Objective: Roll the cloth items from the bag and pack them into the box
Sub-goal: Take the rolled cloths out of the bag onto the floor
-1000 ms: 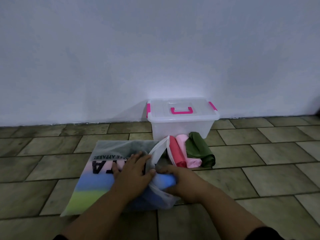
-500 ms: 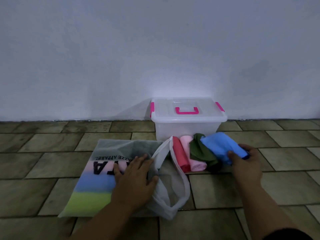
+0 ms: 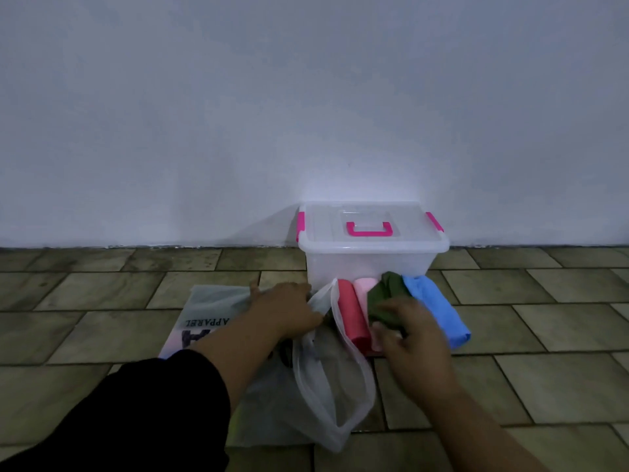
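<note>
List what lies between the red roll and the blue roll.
Head view: the pink roll sits beside the red roll, then the green cloth next to the blue roll. The right hand covers the green one's near end.

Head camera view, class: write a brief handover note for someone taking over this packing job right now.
Left hand rests on the plastic bag beside its mouth. Right hand is on the green cloth; its grip is blurred.
Red roll, pink roll, green cloth and blue cloth lie side by side on the floor before the storage box.
Done: four cloths out.
Left: check the bag for more, tidy the green cloth, open the shut lid, pack everything.
</note>
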`<state>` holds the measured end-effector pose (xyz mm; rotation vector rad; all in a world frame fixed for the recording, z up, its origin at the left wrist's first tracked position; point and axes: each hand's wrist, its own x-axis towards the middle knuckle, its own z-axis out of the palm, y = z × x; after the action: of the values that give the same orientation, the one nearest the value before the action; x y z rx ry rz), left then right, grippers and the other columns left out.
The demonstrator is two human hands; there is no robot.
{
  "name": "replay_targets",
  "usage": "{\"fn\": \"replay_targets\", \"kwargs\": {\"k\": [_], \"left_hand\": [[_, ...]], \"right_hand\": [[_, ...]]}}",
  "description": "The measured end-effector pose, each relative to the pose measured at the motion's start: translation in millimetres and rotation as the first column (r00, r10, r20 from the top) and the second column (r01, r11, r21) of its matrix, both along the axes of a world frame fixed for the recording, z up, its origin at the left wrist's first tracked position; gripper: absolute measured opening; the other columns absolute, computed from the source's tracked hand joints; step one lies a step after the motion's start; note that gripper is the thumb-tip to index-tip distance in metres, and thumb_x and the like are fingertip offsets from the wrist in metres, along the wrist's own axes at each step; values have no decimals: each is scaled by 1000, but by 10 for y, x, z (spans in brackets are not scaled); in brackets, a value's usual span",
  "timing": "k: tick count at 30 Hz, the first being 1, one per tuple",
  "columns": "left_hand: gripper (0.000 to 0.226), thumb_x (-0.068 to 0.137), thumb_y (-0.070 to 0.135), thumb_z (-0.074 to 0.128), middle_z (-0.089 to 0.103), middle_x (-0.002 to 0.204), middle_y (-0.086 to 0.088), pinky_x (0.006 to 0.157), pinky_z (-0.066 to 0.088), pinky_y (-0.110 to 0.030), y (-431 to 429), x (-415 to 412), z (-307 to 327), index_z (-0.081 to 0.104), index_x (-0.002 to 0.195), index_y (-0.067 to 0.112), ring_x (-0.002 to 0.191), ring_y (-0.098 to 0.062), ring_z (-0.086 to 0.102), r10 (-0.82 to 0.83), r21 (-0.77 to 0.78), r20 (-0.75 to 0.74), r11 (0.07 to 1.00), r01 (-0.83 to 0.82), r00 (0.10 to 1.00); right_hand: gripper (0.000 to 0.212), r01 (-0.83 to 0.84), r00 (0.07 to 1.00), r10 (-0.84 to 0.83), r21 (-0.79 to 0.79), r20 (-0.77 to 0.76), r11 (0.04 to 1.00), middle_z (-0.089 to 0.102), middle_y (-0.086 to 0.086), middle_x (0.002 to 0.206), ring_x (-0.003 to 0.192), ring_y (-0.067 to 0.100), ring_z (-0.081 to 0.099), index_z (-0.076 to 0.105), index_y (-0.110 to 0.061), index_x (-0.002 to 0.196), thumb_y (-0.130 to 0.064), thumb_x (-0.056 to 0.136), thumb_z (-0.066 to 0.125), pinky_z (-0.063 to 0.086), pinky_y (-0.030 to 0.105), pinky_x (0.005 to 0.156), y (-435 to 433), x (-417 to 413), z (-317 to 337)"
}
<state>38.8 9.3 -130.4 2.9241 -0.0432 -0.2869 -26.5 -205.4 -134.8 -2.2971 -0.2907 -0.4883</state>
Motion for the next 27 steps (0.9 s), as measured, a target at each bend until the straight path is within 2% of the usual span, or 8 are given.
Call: {"fn": "replay_targets", "kwargs": {"k": [2,4,8,12,17,23,25,27], "left_hand": [[57,72,61,43,58,127,6,108,4,-67,37,-39,-10,48,125,40,118,-20,51,-4,-12,31,1000,4,1000],[60,72,57,42,60,127,7,108,-3,-63,89,-100,-25,44,131,43,120,-19,51,-15,-35,65,999,18,998],[60,80,53,41,62,127,7,113,-4,-57,250,-249,-56,35,139,41,124,-17,50,-50,-72,84,996,56,995],[68,78,60,33,56,135,10,115,-3,-55,350,-477,-116,25,143,44,129,-14,46,-99,-124,116,986,113,988],[65,86,61,26,33,152,12,115,-9,-51,376,-714,-266,25,147,37,142,-7,22,-89,-95,254,989,117,963],[63,89,65,22,31,153,13,115,-7,-43,407,-760,-387,23,147,38,142,-4,19,-56,-121,340,987,103,939],[65,89,66,21,30,154,13,115,-7,-43,404,-760,-420,21,147,39,143,-5,19,-60,-101,353,990,102,934],[65,88,66,19,28,154,15,115,-8,-44,398,-765,-447,18,148,41,143,-6,16,-71,-67,352,993,101,933]], "right_hand": [[21,-294,953,287,-71,-94,953,64,-9,99,91,2,57,68,-25,100,-17,81,66,46,17,81,222,-116,7],[26,-448,888,417,-159,-192,880,63,-10,105,96,3,57,68,-27,105,-20,81,61,42,12,81,360,-141,-76],[40,-301,947,261,-244,-185,922,51,-8,119,105,10,51,55,-27,116,-30,77,64,38,16,81,462,-77,-235],[57,-291,954,247,-339,-168,895,52,-4,133,121,14,45,45,-23,132,-35,78,61,34,23,100,606,-15,-318],[39,-235,965,155,-436,-210,869,60,1,120,111,21,51,49,-20,118,-36,82,55,42,34,94,752,46,-330],[35,-278,926,239,-100,-291,955,57,-13,105,94,7,55,55,-39,101,-29,69,66,47,26,77,481,-67,-139],[41,-226,924,236,66,-300,972,59,-20,97,87,-1,57,58,-49,89,-17,66,72,46,15,72,209,-87,-37],[47,-113,930,192,254,-314,961,66,-14,89,82,3,63,64,-45,84,-3,66,74,49,14,69,-124,-64,42]]}}
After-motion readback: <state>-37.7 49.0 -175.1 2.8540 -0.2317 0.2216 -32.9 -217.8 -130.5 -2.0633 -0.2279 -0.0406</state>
